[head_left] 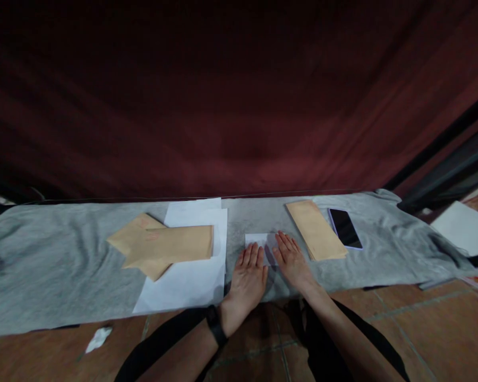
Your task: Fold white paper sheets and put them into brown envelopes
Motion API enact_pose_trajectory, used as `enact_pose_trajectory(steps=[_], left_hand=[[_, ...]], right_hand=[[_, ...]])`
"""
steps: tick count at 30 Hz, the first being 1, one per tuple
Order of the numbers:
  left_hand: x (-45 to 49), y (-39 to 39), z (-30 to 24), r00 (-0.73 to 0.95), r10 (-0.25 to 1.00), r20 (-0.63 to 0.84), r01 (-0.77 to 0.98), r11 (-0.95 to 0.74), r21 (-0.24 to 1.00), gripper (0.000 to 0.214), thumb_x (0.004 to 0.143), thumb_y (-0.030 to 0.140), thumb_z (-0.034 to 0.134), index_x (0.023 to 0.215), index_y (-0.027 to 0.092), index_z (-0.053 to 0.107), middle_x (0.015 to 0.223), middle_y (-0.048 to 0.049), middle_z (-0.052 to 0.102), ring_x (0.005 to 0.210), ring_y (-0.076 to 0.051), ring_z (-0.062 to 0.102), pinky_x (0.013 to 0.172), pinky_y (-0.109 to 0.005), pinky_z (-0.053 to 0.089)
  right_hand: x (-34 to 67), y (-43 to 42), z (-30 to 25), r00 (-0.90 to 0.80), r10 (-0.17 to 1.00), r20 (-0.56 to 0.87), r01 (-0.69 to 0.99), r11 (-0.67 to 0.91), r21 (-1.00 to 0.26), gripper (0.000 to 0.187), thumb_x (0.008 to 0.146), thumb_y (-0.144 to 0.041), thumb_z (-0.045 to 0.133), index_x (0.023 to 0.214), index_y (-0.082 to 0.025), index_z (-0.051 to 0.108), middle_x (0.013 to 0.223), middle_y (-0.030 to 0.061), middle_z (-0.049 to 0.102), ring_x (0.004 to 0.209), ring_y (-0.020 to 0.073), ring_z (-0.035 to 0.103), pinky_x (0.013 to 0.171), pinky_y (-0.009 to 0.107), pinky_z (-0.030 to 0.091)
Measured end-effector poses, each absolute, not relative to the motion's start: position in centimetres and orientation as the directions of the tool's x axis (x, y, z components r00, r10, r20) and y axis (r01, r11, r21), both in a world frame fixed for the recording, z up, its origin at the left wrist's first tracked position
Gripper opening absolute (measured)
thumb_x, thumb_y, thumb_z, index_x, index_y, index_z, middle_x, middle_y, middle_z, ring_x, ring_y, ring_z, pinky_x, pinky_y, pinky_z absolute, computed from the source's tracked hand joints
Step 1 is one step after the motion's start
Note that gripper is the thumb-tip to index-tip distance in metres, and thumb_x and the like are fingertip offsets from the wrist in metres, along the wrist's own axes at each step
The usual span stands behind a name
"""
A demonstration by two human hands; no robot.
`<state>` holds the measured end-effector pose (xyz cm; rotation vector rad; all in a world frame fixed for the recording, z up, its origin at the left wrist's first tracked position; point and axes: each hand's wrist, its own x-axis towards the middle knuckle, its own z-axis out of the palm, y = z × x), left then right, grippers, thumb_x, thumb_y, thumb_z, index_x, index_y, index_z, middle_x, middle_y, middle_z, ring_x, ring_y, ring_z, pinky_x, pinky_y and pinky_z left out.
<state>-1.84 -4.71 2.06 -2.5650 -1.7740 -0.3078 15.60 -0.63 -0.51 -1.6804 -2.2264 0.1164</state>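
Both hands are down flat, side by side. The left hand [249, 273] lies palm down with its fingers stretched out and close together, gripping nothing, its fingertips resting on the near edge of a small white paper [258, 241]. The right hand [292, 260] is just beside it, also spread flat and unclenched, its fingers laid over the right part of that paper. The paper sits flat on the grey cloth [43, 265], near the middle of the cloth's front edge, and only its far left corner shows clear of the fingers. There's a black wristband [215, 324] on the left wrist, and dark sleeves run back along both arms. To the right, just beside the right hand, lies a neat stack of brown envelopes [316, 229], and a dark phone [344, 228] rests against the stack's far side, screen up. To the left, well apart from the hands, loose envelopes [167, 246] lie overlapping on top of white sheets [191, 284]. A red curtain [239, 106] hangs behind, and a scrap of crumpled paper [99, 338] lies on the tiled floor [422, 329] below the cloth.
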Motion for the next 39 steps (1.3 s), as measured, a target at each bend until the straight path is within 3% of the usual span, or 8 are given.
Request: enact_pose_trajectory(steps=[5,18,25,34,39], left_hand=[[-0.9,-3.8,0.9,0.386,0.910,0.154,0.907,-0.405,0.118,0.058,0.100,0.034,0.037,0.150,0.005,0.038,0.160,-0.0174,0.037,0.150,-0.027,0.029,0.122,-0.046,0.028],[-1.6,-2.5,0.2,0.392,0.899,0.194,0.907,-0.413,0.082,0.062,0.103,0.044,0.031,0.154,0.009,0.032,0.162,-0.0168,0.032,0.152,-0.027,0.025,0.124,-0.047,0.020],[-2.0,-1.9,0.7,0.455,0.872,0.181,0.876,-0.475,0.087,0.068,0.101,0.056,0.031,0.154,0.014,0.033,0.162,-0.0174,0.031,0.152,-0.029,0.024,0.123,-0.052,0.017],[-2.1,-1.5,0.7,0.445,0.878,0.177,0.879,-0.466,0.099,0.062,0.102,0.051,0.031,0.154,0.017,0.033,0.163,-0.0145,0.031,0.153,-0.025,0.023,0.124,-0.051,0.015],[-2.2,-1.1,0.3,0.386,0.902,0.192,0.908,-0.408,0.096,0.062,0.102,0.045,0.033,0.154,0.011,0.033,0.162,-0.0159,0.032,0.153,-0.025,0.024,0.124,-0.046,0.019]], right_hand=[[14.8,-0.6,-0.4,-0.336,0.920,0.203,0.865,0.386,-0.319,0.056,0.107,-0.040,0.021,0.150,-0.014,0.045,0.158,0.0113,0.042,0.150,0.0217,0.030,0.121,0.047,0.030],[16.0,-0.8,-1.7,-0.304,0.939,0.160,0.937,0.325,-0.127,0.058,0.105,-0.037,0.026,0.155,-0.009,0.034,0.162,0.0145,0.033,0.151,0.0234,0.028,0.122,0.045,0.026],[15.8,-0.8,-1.9,-0.274,0.946,0.171,0.955,0.289,-0.069,0.056,0.105,-0.036,0.031,0.153,-0.009,0.037,0.162,0.0161,0.032,0.150,0.0271,0.030,0.120,0.046,0.027],[15.6,-0.7,-2.1,-0.236,0.950,0.205,0.961,0.260,-0.098,0.057,0.104,-0.038,0.032,0.153,-0.009,0.039,0.160,0.0172,0.036,0.147,0.0299,0.034,0.119,0.049,0.028],[15.7,-0.6,-2.0,-0.192,0.960,0.204,0.969,0.218,-0.117,0.061,0.104,-0.042,0.030,0.152,-0.005,0.038,0.158,0.0196,0.039,0.146,0.0299,0.036,0.118,0.048,0.029]])
